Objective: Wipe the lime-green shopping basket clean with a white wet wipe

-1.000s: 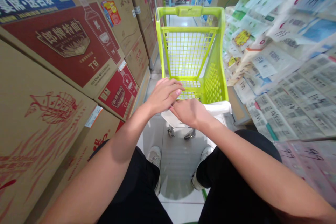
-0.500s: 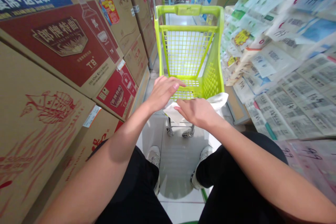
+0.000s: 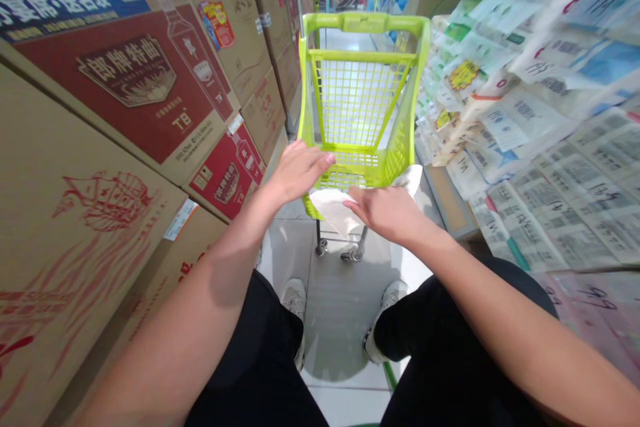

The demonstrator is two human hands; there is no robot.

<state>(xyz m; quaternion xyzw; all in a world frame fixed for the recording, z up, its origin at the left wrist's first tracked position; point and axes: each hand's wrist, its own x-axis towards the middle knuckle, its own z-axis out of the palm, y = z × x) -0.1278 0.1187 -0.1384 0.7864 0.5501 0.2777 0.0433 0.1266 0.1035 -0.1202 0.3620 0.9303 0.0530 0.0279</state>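
A lime-green plastic shopping cart (image 3: 365, 83) stands in the aisle straight ahead, its basket bare inside. A white cloth (image 3: 331, 208) lies draped over the cart's near rim, with another fold showing at the right corner. My left hand (image 3: 299, 170) rests on the near-left rim, fingers stretched flat beside the cloth. My right hand (image 3: 387, 211) sits on top of the cloth at the middle of the rim, fingers curled down onto it. My legs in black trousers and my pale shoes (image 3: 294, 297) are below.
Stacked cardboard cartons (image 3: 125, 113) with red labels wall the left side of the narrow aisle. Shelves of packaged goods in white and blue wrappers (image 3: 540, 107) line the right. A pale tiled floor (image 3: 340, 307) runs ahead under the cart toward a bright aisle end.
The cart has rolled a little farther from me and both hands have followed it. The cloth has shifted leftward along the rim, with less of it showing at the right corner.
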